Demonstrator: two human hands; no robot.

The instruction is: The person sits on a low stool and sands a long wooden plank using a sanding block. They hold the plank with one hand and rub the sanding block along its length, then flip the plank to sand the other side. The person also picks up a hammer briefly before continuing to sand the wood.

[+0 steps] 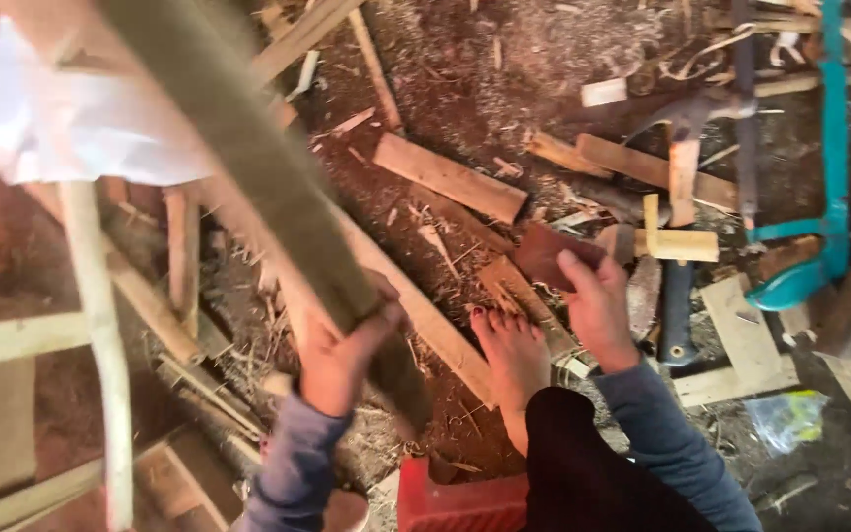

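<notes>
Head view: left hand point(342, 360) grips blurred plank point(248, 158); right hand point(598, 310) on sandpaper point(549, 254).

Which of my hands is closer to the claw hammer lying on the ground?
Right. Your right hand, holding a reddish-brown sheet, sits just below-left of the claw hammer. Your left hand grips a long wooden piece far to the left.

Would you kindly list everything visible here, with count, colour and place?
long plank: one, grey-brown, upper left, gripped by left hand
sandpaper piece: one, reddish-brown, centre, under right hand
hammer: one, wooden handle, upper right
saw frame: one, teal, right edge
wood offcuts: many, pale, across sawdust ground
white sheet: one, upper left
red block: one, bottom centre
bare foot: one, centre
left hand: one, lower centre-left
right hand: one, centre-right
</notes>
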